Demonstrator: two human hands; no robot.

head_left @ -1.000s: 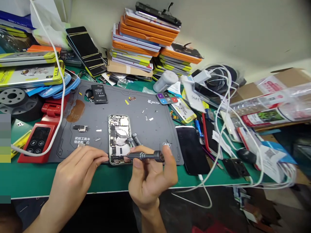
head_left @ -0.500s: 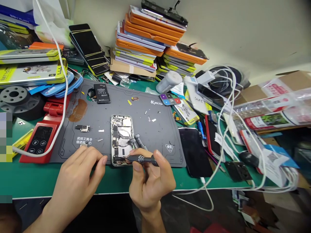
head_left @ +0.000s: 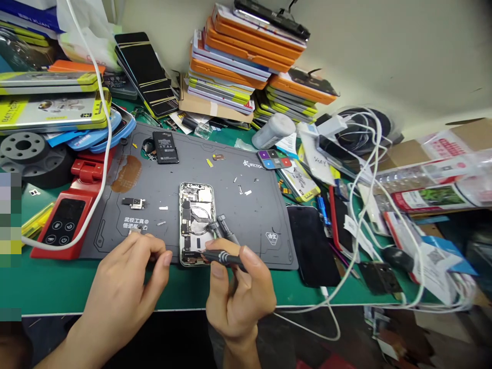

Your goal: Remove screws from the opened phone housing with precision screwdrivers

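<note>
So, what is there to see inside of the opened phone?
Inside the opened phone, dark parts line the left side, with a pale round patch near the middle. The right hand and its dark tools partly cover the lower right edge, hiding what lies beneath.

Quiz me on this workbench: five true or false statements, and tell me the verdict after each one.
1. The right hand holds a screwdriver. True.
2. The black battery is in the left hand. False: the black battery lies on the gray mat, apart from the left hand.
3. The opened phone has its insides showing. True.
4. The black-screened phone lies left of the gray mat. False: the black-screened phone lies to its right.
5. Orange cases are stacked behind the gray mat. True.
</note>
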